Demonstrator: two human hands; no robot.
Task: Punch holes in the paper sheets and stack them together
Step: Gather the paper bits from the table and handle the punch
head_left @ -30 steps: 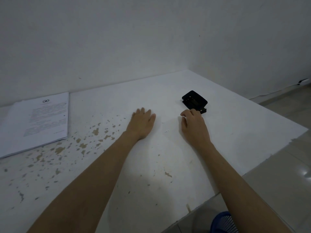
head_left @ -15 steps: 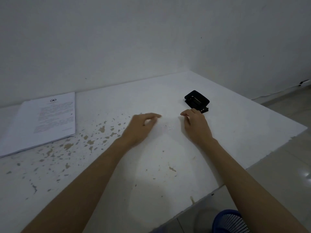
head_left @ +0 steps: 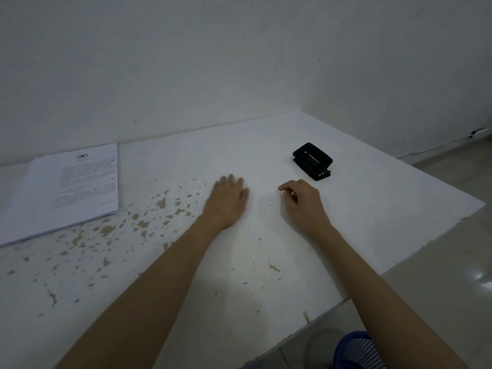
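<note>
A stack of printed paper sheets [head_left: 66, 190] lies at the far left of the white table [head_left: 386, 209]. A black hole punch [head_left: 312, 161] stands at the back right, apart from both hands. My left hand [head_left: 226, 201] lies flat on the table with its fingers straight, slightly blurred. My right hand [head_left: 302, 202] rests on the table below the punch, fingers loosely curled and the index finger pointing left. Between the hands lie several tiny white paper dots [head_left: 270, 202]. Neither hand holds anything.
The tabletop has chipped brown patches [head_left: 149, 217] between the paper stack and my left hand. White walls meet in a corner behind the table. A blue mesh bin [head_left: 356, 350] stands on the tiled floor below the table's front edge.
My left hand has flattened out again after curling its fingers toward the paper dots. My right hand stays near the dots, a little further from the punch.
</note>
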